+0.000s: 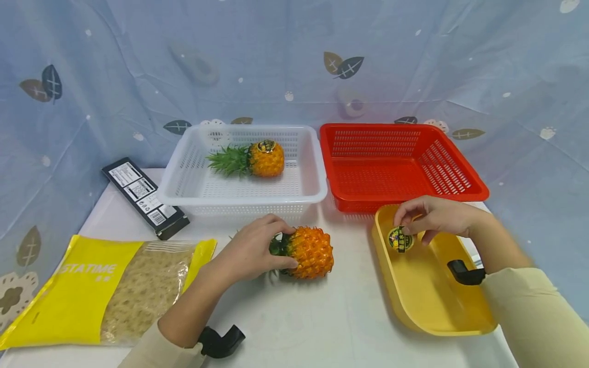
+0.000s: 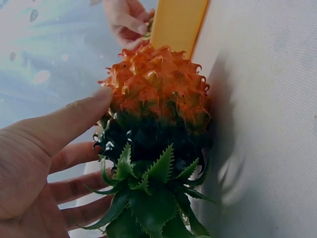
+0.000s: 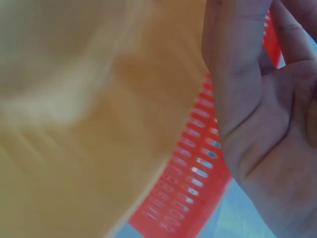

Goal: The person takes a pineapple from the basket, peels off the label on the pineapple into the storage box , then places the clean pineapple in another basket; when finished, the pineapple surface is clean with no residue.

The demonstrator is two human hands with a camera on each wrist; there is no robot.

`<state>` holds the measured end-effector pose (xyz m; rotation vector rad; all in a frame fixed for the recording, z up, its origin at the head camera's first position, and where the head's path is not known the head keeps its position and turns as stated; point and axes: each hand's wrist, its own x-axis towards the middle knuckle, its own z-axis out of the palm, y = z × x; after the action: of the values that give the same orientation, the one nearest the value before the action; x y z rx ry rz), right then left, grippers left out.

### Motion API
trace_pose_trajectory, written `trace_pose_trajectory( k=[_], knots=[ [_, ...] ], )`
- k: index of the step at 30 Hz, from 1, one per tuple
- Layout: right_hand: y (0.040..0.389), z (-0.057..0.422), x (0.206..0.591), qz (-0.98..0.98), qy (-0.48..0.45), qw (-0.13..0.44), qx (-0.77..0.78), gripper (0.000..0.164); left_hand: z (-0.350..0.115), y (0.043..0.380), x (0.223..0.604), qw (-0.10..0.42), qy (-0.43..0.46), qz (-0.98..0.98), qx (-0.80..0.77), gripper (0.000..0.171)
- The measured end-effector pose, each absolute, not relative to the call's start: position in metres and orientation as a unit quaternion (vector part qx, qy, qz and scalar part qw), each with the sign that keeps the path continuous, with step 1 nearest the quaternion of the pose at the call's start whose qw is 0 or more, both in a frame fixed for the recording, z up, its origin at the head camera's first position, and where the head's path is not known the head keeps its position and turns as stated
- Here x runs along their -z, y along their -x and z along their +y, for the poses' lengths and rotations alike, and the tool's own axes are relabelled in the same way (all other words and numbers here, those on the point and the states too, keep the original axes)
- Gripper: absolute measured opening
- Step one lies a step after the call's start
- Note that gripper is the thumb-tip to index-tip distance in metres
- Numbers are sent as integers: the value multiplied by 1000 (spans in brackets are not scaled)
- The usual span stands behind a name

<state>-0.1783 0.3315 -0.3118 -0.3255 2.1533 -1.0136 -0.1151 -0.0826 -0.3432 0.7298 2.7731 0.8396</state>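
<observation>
An orange toy pineapple with green leaves lies on its side on the white table. My left hand holds it near the leaf end, thumb on one side and fingers on the other. In the left wrist view the thumb presses the spiky orange body, with the leaves towards the wrist. Over the yellow tub, my right hand pinches a round black-and-gold sticker between thumb and fingertips. The right wrist view shows the palm but not the sticker.
A second pineapple, bearing a similar round sticker, lies in the white basket. Beside that stands a red basket. On the left are a black box and a yellow bag with a clear window.
</observation>
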Motion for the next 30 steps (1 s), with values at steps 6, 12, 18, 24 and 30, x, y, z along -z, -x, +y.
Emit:
trace_pose_trajectory(
  k=[6,12,18,24,30],
  knots=[
    [180,328,323,834,119,374,388,22,-82,115,343,73,-245,925,-281,59],
    [185,325,335,830,99,390,386,22,-81,114,344,71,-245,925,-283,59],
    [187,325,342,823,97,402,388,23,-81,114,344,72,-245,925,-282,59],
    [189,325,347,830,112,396,375,23,-82,114,344,72,-243,925,-282,59],
    [189,326,348,841,111,385,364,24,-82,113,344,68,-245,925,-281,59]
  ],
)
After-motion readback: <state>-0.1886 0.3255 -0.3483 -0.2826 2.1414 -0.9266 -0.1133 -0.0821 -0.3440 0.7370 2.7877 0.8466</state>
